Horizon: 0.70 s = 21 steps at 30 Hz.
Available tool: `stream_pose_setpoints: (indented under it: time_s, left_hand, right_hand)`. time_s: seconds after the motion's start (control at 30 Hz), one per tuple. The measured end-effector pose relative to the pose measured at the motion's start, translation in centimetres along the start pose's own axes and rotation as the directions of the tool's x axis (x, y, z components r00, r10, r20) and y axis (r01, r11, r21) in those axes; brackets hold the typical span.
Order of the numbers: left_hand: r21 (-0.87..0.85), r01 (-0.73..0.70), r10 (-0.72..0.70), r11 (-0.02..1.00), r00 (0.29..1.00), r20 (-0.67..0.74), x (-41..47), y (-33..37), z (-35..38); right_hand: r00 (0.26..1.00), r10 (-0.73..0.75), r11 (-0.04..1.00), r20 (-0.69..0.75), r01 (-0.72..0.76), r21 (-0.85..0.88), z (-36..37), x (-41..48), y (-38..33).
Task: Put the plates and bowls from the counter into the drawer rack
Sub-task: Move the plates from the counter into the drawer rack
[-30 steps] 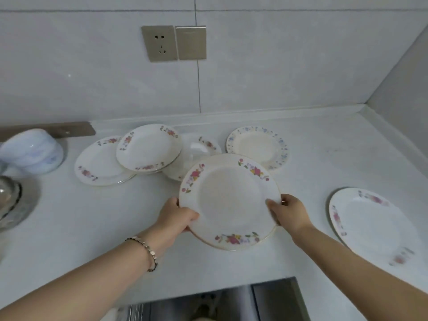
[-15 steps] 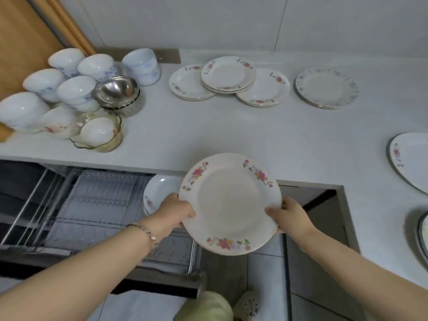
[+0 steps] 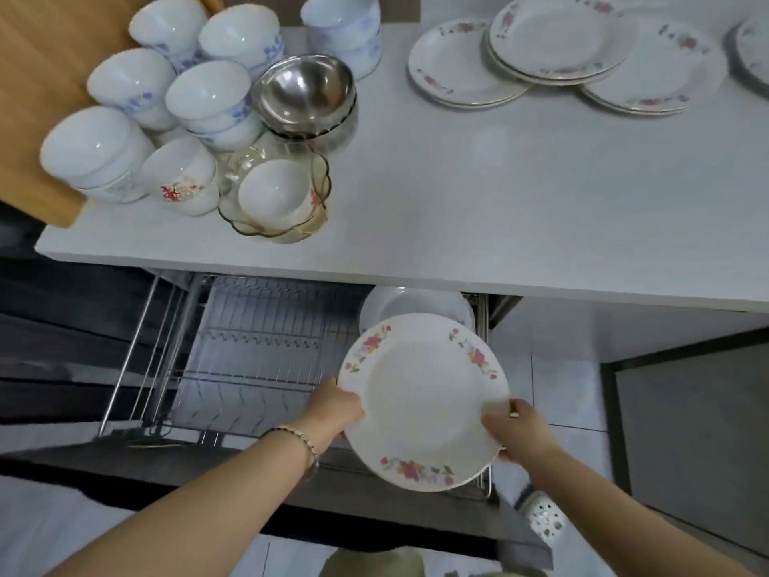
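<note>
I hold a white plate with a flower rim tilted over the right end of the open wire drawer rack. My left hand grips its left edge and my right hand grips its lower right edge. Behind it another white plate stands in the rack, partly hidden by the counter edge. On the white counter lie several flowered plates at the back right. Several white bowls, a steel bowl and a glass bowl with a white bowl inside crowd the left.
A wooden board leans at the far left behind the bowls. The drawer's dark front runs below my arms. Pale floor tiles and a dark cabinet panel lie to the right. A slippered foot shows near the drawer corner.
The plate has gone from above the counter down past its front edge to the rack's right end, both hands still gripping it. My view has dropped toward the open drawer.
</note>
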<state>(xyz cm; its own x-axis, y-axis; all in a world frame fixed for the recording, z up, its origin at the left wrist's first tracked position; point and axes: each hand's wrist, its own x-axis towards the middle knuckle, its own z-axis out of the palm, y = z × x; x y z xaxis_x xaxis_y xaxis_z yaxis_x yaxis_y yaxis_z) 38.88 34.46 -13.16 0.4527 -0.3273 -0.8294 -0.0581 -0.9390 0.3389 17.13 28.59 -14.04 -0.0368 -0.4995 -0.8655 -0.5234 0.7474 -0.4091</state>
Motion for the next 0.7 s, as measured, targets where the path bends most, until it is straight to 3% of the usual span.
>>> stream_pose_setpoints:
  time_s: [0.13,0.3,0.7]
  left_hand:
    - [0.075,0.003,-0.007,0.997,0.999,0.044,6.7,-0.6,-0.8]
    - [0.177,-0.069,0.057,0.982,0.996,0.076,13.5,0.5,-0.1]
    - [0.42,-0.227,0.285,0.879,0.955,-0.08,20.9,6.3,2.6]
  right_hand:
    - [0.991,0.102,0.994,-0.086,-0.098,0.057,4.5,3.3,-0.5]
    - [0.966,0.146,0.979,-0.212,-0.111,0.169,7.6,7.7,-0.5]
    - [0.892,0.172,0.953,-0.418,-0.042,0.301,9.6,15.0,-2.9]
